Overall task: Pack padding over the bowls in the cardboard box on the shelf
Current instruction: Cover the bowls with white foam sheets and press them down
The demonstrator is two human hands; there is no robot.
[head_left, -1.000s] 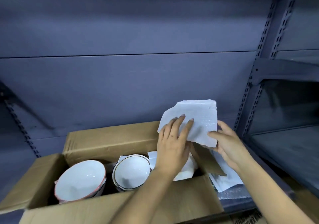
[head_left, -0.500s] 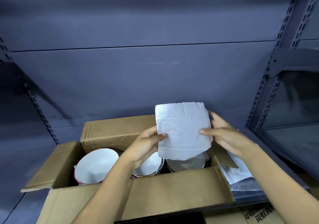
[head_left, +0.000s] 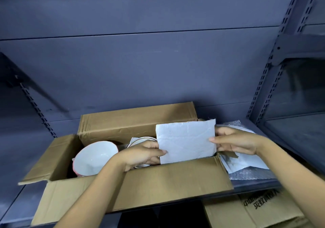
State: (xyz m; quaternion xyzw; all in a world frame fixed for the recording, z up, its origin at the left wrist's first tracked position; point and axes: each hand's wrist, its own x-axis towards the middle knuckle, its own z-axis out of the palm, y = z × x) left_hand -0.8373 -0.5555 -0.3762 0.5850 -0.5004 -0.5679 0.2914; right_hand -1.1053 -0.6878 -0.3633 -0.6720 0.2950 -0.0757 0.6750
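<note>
A white, creased, roughly rectangular padding sheet (head_left: 186, 142) w/ ragged edges is held upright betw. the hands: its lower-left edge is pinched by the left hand (head_left: 142, 154), its right edge by the right hand (head_left: 235, 142). Vs. 0.5 s ago it has been lowered, so its bottom edge is now hidden behind the near wall of the cardboard box (head_left: 175, 180). A pink-rimmed bowl (head_left: 95, 157) is seen left of the left hand.

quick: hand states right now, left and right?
Left hand: pinching the left edge of the foam sheet.
Right hand: pinching the sheet's right edge.
</note>
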